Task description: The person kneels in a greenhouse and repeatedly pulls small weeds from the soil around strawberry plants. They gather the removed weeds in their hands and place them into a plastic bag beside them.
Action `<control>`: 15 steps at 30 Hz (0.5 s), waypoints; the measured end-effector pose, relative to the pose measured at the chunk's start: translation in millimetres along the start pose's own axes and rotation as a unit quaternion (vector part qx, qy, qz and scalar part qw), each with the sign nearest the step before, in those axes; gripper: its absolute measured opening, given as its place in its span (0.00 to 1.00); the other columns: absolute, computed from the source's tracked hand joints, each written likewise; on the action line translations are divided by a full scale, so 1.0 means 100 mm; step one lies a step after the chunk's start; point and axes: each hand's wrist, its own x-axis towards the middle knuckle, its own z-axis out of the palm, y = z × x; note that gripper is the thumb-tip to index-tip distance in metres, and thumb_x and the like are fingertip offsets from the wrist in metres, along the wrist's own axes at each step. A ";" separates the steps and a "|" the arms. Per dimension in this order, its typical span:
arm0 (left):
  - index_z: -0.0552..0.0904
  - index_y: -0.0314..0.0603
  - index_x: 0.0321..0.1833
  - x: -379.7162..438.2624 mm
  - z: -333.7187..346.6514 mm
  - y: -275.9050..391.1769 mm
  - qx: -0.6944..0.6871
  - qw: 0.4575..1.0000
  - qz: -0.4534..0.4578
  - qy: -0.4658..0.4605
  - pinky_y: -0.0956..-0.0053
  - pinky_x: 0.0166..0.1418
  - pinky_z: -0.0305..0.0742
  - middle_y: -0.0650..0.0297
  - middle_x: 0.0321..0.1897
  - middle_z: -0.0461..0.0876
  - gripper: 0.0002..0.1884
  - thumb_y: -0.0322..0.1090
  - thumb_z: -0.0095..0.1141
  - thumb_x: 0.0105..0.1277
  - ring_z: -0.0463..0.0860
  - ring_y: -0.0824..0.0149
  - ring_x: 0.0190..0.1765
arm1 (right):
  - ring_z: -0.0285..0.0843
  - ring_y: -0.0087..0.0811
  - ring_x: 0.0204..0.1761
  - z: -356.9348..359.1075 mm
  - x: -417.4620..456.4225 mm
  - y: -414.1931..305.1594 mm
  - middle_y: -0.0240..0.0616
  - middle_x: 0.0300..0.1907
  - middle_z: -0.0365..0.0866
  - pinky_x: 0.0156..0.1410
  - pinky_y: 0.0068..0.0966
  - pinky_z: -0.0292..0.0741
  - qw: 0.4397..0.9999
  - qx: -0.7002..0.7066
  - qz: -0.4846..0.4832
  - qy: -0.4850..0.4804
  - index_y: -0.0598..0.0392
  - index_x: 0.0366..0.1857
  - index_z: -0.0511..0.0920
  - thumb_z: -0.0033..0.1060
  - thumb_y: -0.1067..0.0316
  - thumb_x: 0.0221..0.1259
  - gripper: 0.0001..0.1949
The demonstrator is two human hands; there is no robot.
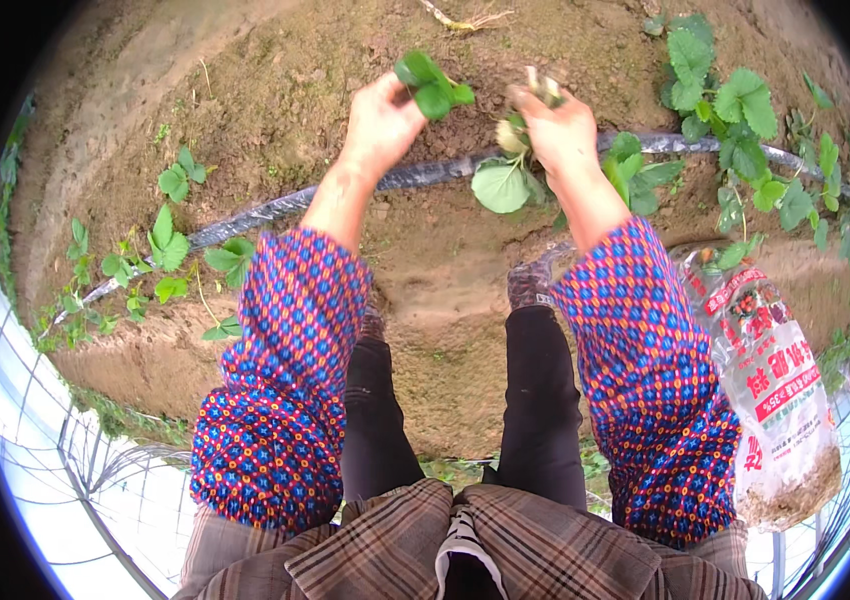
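Note:
My left hand [386,124] grips a small strawberry seedling [432,84] just above the soil, its green leaves jutting out to the right past my fingers. In my right hand [561,133] are several stems and roots, blurred at the top. A broad pale leaf [501,184] hangs below that hand, seen from its underside, over a black irrigation hose [425,174]. Bare brown soil [462,127] lies between the two hands. My fingertips are partly hidden by the leaves and stems.
Strawberry plants [746,105] grow along the hose at right, with smaller ones [170,244] at left. A printed plastic bag [777,397] with soil inside lies by my right sleeve. A dry uprooted stem [462,19] rests on the bed. My feet stand in the furrow [447,300].

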 end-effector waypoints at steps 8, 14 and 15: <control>0.82 0.40 0.53 -1.48 0.18 -0.07 0.101 0.986 0.039 0.129 0.66 0.60 0.75 0.53 0.52 0.83 0.14 0.31 0.60 0.64 0.81 0.58 0.56 | 0.80 0.20 0.43 -0.81 -1.07 -0.04 0.29 0.40 0.85 0.50 0.22 0.78 0.934 0.222 0.096 -0.262 0.53 0.47 0.83 0.61 0.61 0.68 0.11; 0.84 0.41 0.52 -1.62 0.56 0.41 -0.025 0.982 -0.151 0.109 0.74 0.52 0.77 0.59 0.46 0.85 0.12 0.35 0.57 0.69 0.82 0.70 0.49 | 0.71 0.15 0.35 -0.59 -1.72 0.13 0.25 0.34 0.80 0.40 0.18 0.71 0.877 0.285 0.178 -0.345 0.54 0.47 0.83 0.60 0.63 0.69 0.10; 0.84 0.40 0.52 -1.58 0.59 0.42 -0.027 0.976 -0.189 0.107 0.74 0.52 0.77 0.59 0.45 0.85 0.13 0.36 0.56 0.69 0.82 0.70 0.48 | 0.68 0.14 0.32 -0.65 -1.78 0.05 0.25 0.32 0.79 0.38 0.17 0.69 0.873 0.285 0.217 -0.330 0.54 0.46 0.83 0.60 0.63 0.69 0.10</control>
